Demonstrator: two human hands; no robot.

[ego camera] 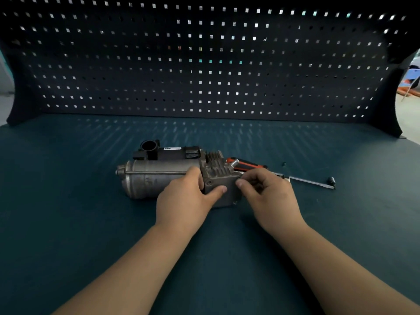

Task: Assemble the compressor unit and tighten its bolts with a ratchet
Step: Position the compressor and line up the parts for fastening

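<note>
Compressor: lying on its side mid-table, motor can to the left, finned head and end plate to the right, facing me.
Left hand: grips the compressor at the joint, with the thumb across the plate face and the fingers over the top of the body. I read it as steadying the unit.
Right hand: fingers curled, thumb tip against the plate's upper right corner. It could be starting a bolt, but the spot is hidden, so I cannot tell what it pinches, if anything.
Ratchet: flat on the table just behind the right hand, orange-black handle by the head, shaft running off right. Nobody is holding it.
Loose bit: small dark piece beyond the ratchet. Too small to identify.
Backdrop: pegboard, nothing hung in view.
Progress: my call is that the plate is seated and the bolts are at the hand-start stage.
Left to do: finish the bolts, then tighten them all with the ratchet. No tightening has begun.
</note>
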